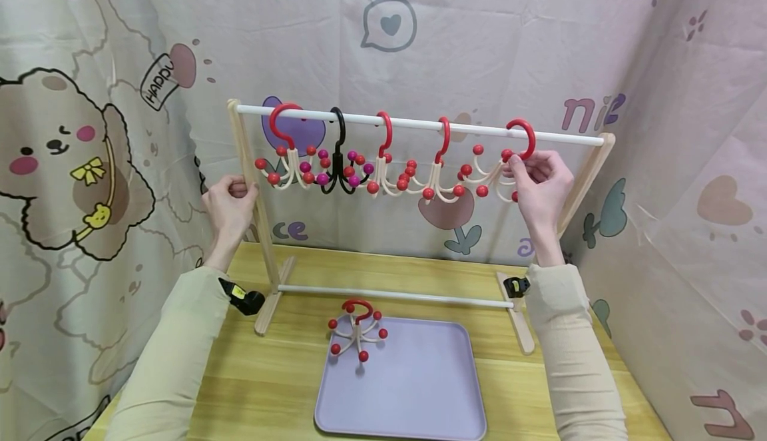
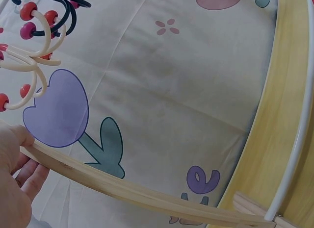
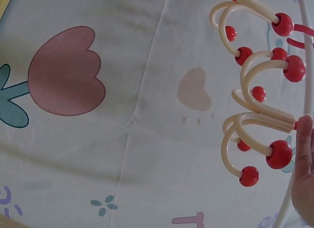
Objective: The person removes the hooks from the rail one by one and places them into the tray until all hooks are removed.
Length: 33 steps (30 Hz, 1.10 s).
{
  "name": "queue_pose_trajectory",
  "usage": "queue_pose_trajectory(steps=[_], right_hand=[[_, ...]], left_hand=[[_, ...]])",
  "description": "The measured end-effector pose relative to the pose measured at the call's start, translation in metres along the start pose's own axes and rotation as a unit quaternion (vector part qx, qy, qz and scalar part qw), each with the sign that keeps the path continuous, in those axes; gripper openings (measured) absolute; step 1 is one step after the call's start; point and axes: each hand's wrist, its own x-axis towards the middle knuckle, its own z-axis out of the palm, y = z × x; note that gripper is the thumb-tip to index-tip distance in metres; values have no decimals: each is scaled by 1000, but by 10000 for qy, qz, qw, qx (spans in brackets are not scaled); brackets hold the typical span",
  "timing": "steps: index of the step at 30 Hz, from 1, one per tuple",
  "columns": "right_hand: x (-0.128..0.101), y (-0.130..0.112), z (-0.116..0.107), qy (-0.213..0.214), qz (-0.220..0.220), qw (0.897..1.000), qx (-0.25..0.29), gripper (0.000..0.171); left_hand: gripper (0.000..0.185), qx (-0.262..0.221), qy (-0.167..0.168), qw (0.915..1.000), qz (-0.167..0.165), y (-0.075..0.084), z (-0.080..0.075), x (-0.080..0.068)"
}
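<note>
A small wooden rack (image 1: 261,228) with a white top rail (image 1: 419,122) stands on the table. Several hook hangers with red-beaded cream arms hang from the rail, plus one black hanger (image 1: 338,161) with purple beads. My left hand (image 1: 230,198) grips the rack's left post (image 2: 122,186). My right hand (image 1: 536,174) pinches the rightmost red-hooked hanger (image 1: 520,140) at the rail's right end; its beaded arms (image 3: 255,120) show in the right wrist view. One more red hanger (image 1: 357,331) lies on the lilac tray (image 1: 419,394).
A cartoon-print cloth (image 1: 90,161) encloses the back and both sides. The rack's lower white bar (image 1: 395,294) and wooden feet (image 1: 521,324) sit behind the tray on the wooden table (image 1: 269,374).
</note>
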Motion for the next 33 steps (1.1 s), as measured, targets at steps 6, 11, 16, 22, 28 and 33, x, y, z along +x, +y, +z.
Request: queue_pose_trajectory(steps=[6, 11, 16, 22, 28, 33], right_hand=[[-5, 0, -5, -1, -13, 10000, -63, 15], [-11, 3, -9, -10, 7, 9999, -156, 17], [-22, 10, -14, 29, 15, 9998, -209, 16], [-37, 21, -20, -30, -21, 10000, -27, 15], [-53, 35, -23, -151, 100, 9998, 57, 14], [-67, 46, -26, -283, 331, 9987, 275, 10]], left_hand=[[26, 1, -13, 10000, -8, 0, 0, 0], [25, -31, 4, 10000, 26, 0, 0, 0], [25, -37, 16, 10000, 18, 0, -1, 0], [26, -35, -8, 10000, 5, 0, 0, 1], [25, -41, 0, 10000, 20, 0, 0, 1], [25, -36, 3, 10000, 7, -1, 0, 1]])
